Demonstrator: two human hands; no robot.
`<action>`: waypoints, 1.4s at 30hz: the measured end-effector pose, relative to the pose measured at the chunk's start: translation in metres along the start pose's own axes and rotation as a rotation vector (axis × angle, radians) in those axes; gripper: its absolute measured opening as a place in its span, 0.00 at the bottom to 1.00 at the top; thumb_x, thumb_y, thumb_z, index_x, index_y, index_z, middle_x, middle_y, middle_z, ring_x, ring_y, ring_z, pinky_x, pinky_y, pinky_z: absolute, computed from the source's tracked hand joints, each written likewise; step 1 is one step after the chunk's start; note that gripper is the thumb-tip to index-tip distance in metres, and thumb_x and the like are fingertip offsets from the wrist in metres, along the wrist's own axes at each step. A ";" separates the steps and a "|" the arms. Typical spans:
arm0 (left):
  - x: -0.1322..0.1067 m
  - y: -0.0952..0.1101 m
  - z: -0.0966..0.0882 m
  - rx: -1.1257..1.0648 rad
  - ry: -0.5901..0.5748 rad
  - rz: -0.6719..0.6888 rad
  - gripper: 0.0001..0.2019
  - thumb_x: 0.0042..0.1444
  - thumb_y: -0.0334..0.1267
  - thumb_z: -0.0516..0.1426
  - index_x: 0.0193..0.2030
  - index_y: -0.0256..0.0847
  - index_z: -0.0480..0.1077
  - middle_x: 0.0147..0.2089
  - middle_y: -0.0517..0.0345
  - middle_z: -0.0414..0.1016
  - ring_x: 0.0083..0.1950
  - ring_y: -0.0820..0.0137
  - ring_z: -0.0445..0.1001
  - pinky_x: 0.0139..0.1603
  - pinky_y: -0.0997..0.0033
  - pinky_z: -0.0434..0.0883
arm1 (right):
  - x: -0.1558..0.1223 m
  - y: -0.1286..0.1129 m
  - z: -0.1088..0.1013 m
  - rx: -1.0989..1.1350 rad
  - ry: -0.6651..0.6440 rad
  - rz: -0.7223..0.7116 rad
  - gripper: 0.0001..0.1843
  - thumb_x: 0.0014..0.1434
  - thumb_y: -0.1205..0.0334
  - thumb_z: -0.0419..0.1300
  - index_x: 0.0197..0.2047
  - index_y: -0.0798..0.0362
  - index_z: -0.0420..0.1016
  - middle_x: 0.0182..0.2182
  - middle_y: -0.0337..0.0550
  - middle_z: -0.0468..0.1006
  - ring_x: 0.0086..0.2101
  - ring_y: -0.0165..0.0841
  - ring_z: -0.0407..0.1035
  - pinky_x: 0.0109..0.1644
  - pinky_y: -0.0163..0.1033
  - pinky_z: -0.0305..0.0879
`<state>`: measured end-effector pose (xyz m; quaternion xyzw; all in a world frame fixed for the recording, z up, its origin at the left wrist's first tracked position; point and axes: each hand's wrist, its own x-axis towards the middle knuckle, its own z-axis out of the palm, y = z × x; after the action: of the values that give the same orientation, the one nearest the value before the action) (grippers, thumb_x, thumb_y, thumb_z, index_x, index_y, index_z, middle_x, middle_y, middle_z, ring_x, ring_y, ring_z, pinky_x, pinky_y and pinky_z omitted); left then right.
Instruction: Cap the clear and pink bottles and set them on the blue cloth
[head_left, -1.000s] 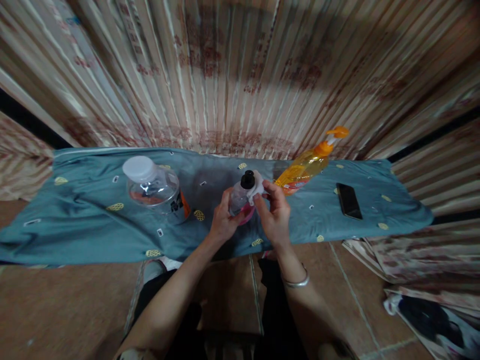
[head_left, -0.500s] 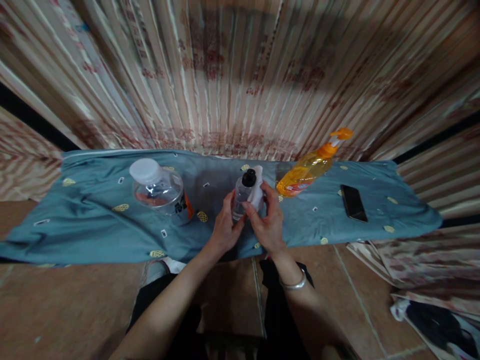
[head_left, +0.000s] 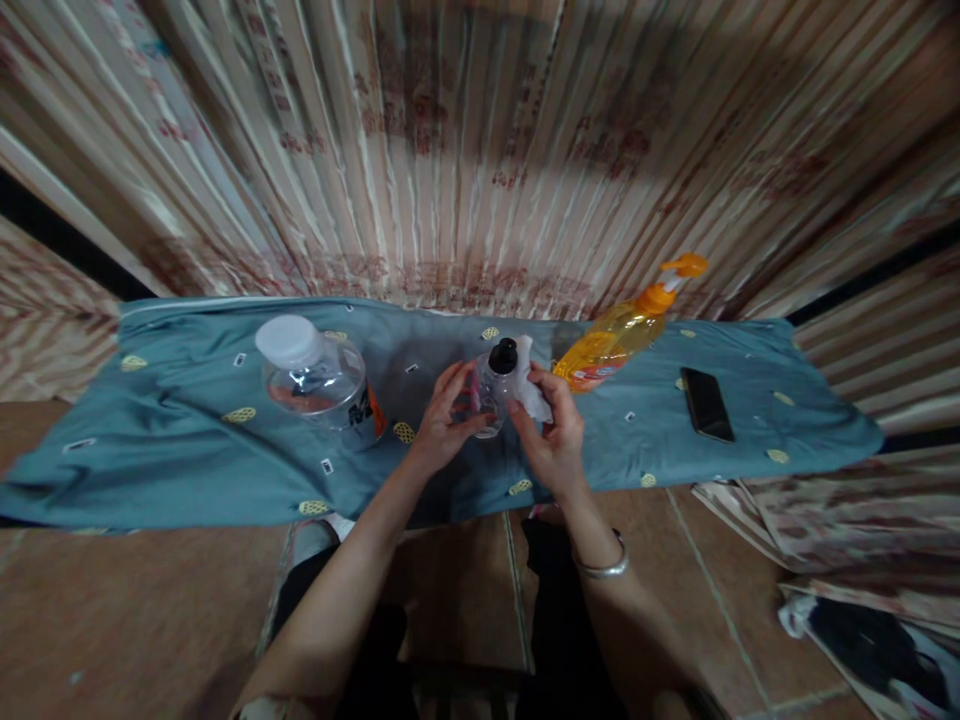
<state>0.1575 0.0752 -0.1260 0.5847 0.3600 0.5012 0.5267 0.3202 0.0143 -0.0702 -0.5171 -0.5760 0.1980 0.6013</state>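
Note:
A small clear bottle (head_left: 493,395) with a black cap and pink liquid at its bottom is held over a blue-grey patterned cloth (head_left: 187,450). My left hand (head_left: 444,428) wraps round the bottle's left side. My right hand (head_left: 553,440) is closed on a crumpled white tissue (head_left: 531,392) and presses it against the bottle's right side, just below the cap. A silver bangle sits on my right wrist.
A large clear jar (head_left: 315,380) with a white lid stands on the cloth at the left. An orange pump bottle (head_left: 622,335) leans at the right, with a black phone (head_left: 705,403) lying further right. Striped curtains hang behind; the floor is brown tile, with patterned fabric at the right.
The bottle has been turned and tipped slightly in my hands. My right hand has shifted the tissue from the bottle's upper back side down along its right side.

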 end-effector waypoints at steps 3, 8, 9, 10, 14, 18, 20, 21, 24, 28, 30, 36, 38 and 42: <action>0.004 0.001 0.005 -0.039 -0.009 -0.005 0.41 0.46 0.47 0.75 0.66 0.50 0.66 0.67 0.48 0.71 0.66 0.53 0.73 0.62 0.54 0.75 | 0.001 -0.003 0.000 0.086 -0.050 0.019 0.21 0.65 0.47 0.65 0.56 0.47 0.71 0.61 0.50 0.77 0.58 0.42 0.75 0.60 0.47 0.72; 0.003 0.002 0.012 -0.074 0.028 -0.015 0.45 0.42 0.42 0.76 0.66 0.50 0.61 0.61 0.51 0.75 0.58 0.58 0.78 0.56 0.57 0.77 | 0.006 0.004 0.011 0.205 -0.054 0.098 0.18 0.71 0.44 0.55 0.55 0.46 0.73 0.52 0.43 0.81 0.52 0.37 0.75 0.58 0.43 0.72; 0.002 0.001 0.012 -0.075 0.044 -0.016 0.46 0.41 0.41 0.76 0.66 0.49 0.60 0.61 0.51 0.74 0.58 0.57 0.77 0.56 0.57 0.77 | 0.006 0.010 0.015 0.198 -0.058 0.130 0.17 0.71 0.45 0.56 0.54 0.45 0.73 0.49 0.42 0.81 0.50 0.37 0.76 0.57 0.42 0.73; 0.001 0.000 0.012 -0.075 0.061 -0.016 0.47 0.40 0.40 0.76 0.66 0.49 0.60 0.61 0.51 0.74 0.58 0.57 0.77 0.57 0.56 0.78 | 0.006 0.016 0.019 0.185 -0.069 0.163 0.17 0.70 0.45 0.56 0.54 0.46 0.73 0.48 0.42 0.81 0.49 0.37 0.76 0.56 0.42 0.73; -0.004 -0.002 0.010 -0.068 0.134 -0.021 0.43 0.39 0.41 0.75 0.61 0.46 0.62 0.57 0.51 0.75 0.56 0.57 0.78 0.57 0.53 0.78 | 0.001 0.040 0.030 0.090 -0.127 0.237 0.19 0.68 0.44 0.55 0.52 0.48 0.74 0.44 0.42 0.82 0.45 0.38 0.76 0.53 0.44 0.73; -0.012 0.010 0.003 -0.039 0.179 -0.013 0.42 0.38 0.43 0.76 0.59 0.45 0.63 0.58 0.49 0.76 0.57 0.56 0.79 0.56 0.53 0.79 | -0.001 0.052 0.034 0.083 -0.139 0.278 0.20 0.66 0.44 0.55 0.48 0.49 0.75 0.39 0.41 0.82 0.38 0.36 0.74 0.47 0.41 0.73; -0.017 0.021 -0.002 -0.023 0.188 0.001 0.40 0.38 0.44 0.76 0.57 0.45 0.64 0.58 0.49 0.77 0.57 0.56 0.80 0.56 0.53 0.80 | -0.001 0.056 0.035 0.109 -0.143 0.322 0.20 0.64 0.43 0.56 0.47 0.50 0.76 0.36 0.39 0.81 0.36 0.35 0.73 0.44 0.40 0.72; -0.020 0.026 -0.004 -0.015 0.196 0.012 0.41 0.38 0.44 0.76 0.57 0.45 0.64 0.58 0.49 0.77 0.57 0.56 0.80 0.57 0.53 0.79 | 0.000 0.057 0.036 0.136 -0.145 0.355 0.20 0.63 0.42 0.57 0.47 0.49 0.76 0.35 0.38 0.81 0.35 0.34 0.72 0.43 0.39 0.72; -0.027 0.037 -0.009 0.010 0.218 0.035 0.41 0.38 0.46 0.76 0.57 0.44 0.64 0.56 0.48 0.78 0.54 0.56 0.81 0.58 0.53 0.79 | 0.000 0.063 0.040 0.288 -0.143 0.499 0.22 0.58 0.40 0.61 0.45 0.49 0.77 0.36 0.38 0.82 0.36 0.34 0.74 0.43 0.39 0.73; -0.033 0.042 -0.014 0.121 0.249 0.083 0.38 0.40 0.48 0.76 0.55 0.43 0.65 0.53 0.49 0.79 0.52 0.56 0.81 0.57 0.52 0.78 | -0.008 0.067 0.050 0.453 -0.147 0.661 0.21 0.56 0.39 0.63 0.41 0.48 0.76 0.36 0.43 0.85 0.36 0.39 0.78 0.42 0.44 0.77; -0.034 0.044 -0.016 0.188 0.258 0.107 0.37 0.41 0.48 0.76 0.55 0.43 0.65 0.52 0.49 0.79 0.52 0.56 0.81 0.56 0.53 0.78 | -0.015 0.066 0.055 0.506 -0.165 0.739 0.21 0.56 0.39 0.62 0.39 0.48 0.76 0.34 0.44 0.85 0.34 0.41 0.79 0.40 0.47 0.78; -0.032 0.046 -0.025 0.290 0.316 0.110 0.40 0.41 0.48 0.75 0.58 0.42 0.64 0.56 0.49 0.77 0.55 0.55 0.81 0.57 0.54 0.79 | -0.034 0.062 0.054 0.481 -0.270 0.778 0.26 0.53 0.32 0.64 0.34 0.49 0.78 0.28 0.41 0.83 0.31 0.39 0.77 0.36 0.44 0.76; -0.029 0.043 -0.026 0.308 0.327 0.114 0.40 0.41 0.47 0.76 0.59 0.42 0.64 0.59 0.47 0.76 0.58 0.54 0.80 0.58 0.54 0.78 | -0.036 0.061 0.046 0.290 -0.281 0.655 0.27 0.54 0.32 0.64 0.31 0.50 0.78 0.26 0.39 0.82 0.30 0.36 0.76 0.35 0.40 0.73; -0.024 0.029 -0.023 0.333 0.318 0.098 0.43 0.40 0.42 0.76 0.62 0.43 0.63 0.60 0.48 0.74 0.60 0.54 0.78 0.56 0.56 0.79 | -0.035 0.053 0.030 -0.095 -0.290 0.334 0.20 0.63 0.42 0.61 0.43 0.49 0.82 0.35 0.43 0.86 0.36 0.39 0.79 0.40 0.41 0.74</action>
<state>0.1262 0.0526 -0.1038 0.5941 0.4873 0.5454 0.3348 0.3031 0.0172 -0.1380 -0.5992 -0.5714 0.3398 0.4461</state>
